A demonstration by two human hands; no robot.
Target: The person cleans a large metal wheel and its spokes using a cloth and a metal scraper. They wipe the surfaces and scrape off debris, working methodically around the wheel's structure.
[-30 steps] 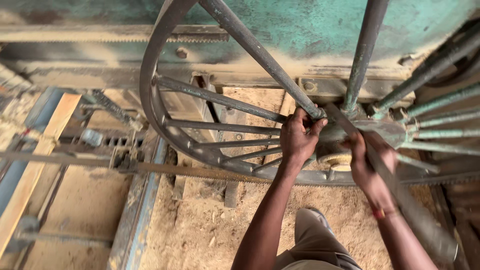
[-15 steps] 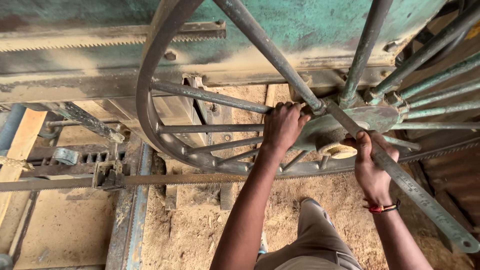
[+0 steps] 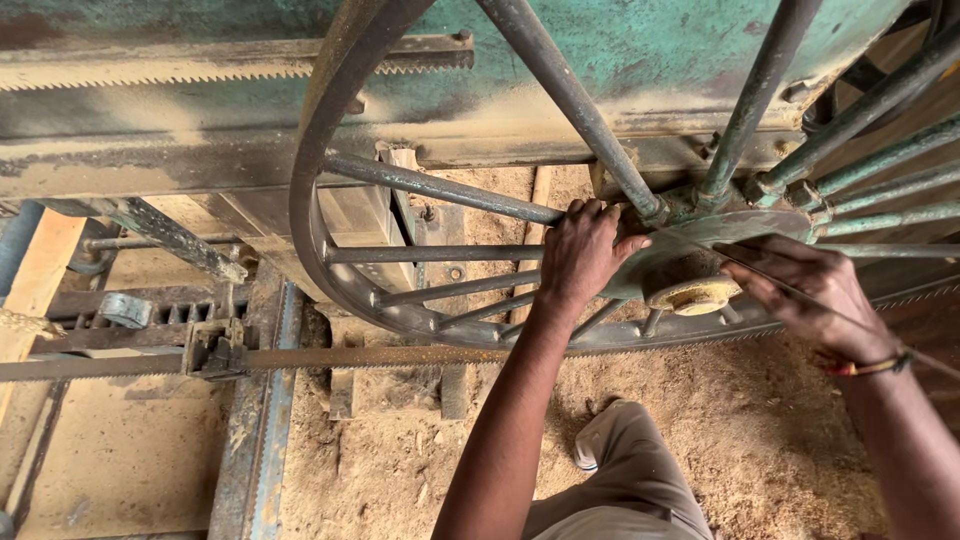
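Sawdust covers the floor (image 3: 740,440) across the lower half of the frame, and a worn green machine body (image 3: 640,50) fills the top. In front of it stands a big spoked wheel (image 3: 305,200), its rim curving down the centre left and along under the hands. Dusty spokes (image 3: 430,187) run from the rim to the hub (image 3: 690,270) at centre right, where a round yellowish cap (image 3: 693,294) sits on the hub's face.

At the centre of the frame, the left hand (image 3: 585,255) is curled around the inner end of a spoke, right where it meets the hub; the fingers are closed on the metal. Further right, the right hand (image 3: 810,295) lies just beside the hub with its fingers stretched toward the cap. A thin blade edge (image 3: 800,293) crosses over them, and whether they pinch it or only touch it cannot be told. A red band (image 3: 860,367) circles that wrist.

A toothed saw blade (image 3: 320,357) runs level across the frame from the left edge, passing a small metal guide (image 3: 212,350) and going on below the wheel. A second toothed strip (image 3: 200,62) lies along the machine at upper left. Wooden planks (image 3: 35,290) sit at the left edge. A shoe (image 3: 600,435) and trouser leg (image 3: 640,490) show at the bottom centre.
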